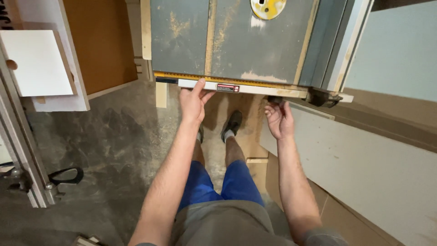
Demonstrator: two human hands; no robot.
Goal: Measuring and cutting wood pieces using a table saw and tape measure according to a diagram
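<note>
Left hand (pixel 193 102) rests open-fingered on the table saw's front rail (pixel 236 87), running crosswise; right hand (pixel 278 119) curls beneath it.

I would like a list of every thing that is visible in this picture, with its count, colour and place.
table saw top: one, grey, sawdust on it, top centre
throat plate: one, yellow, top edge
front rail: one, white with a yellow ruler strip, along the saw's near edge
white boards: several, leaning at left
long panel: one, off-white, right
floor: grey concrete
shoes: dark, below the saw
shorts: blue
left hand: touches the front rail
right hand: under the front rail's right part
</note>
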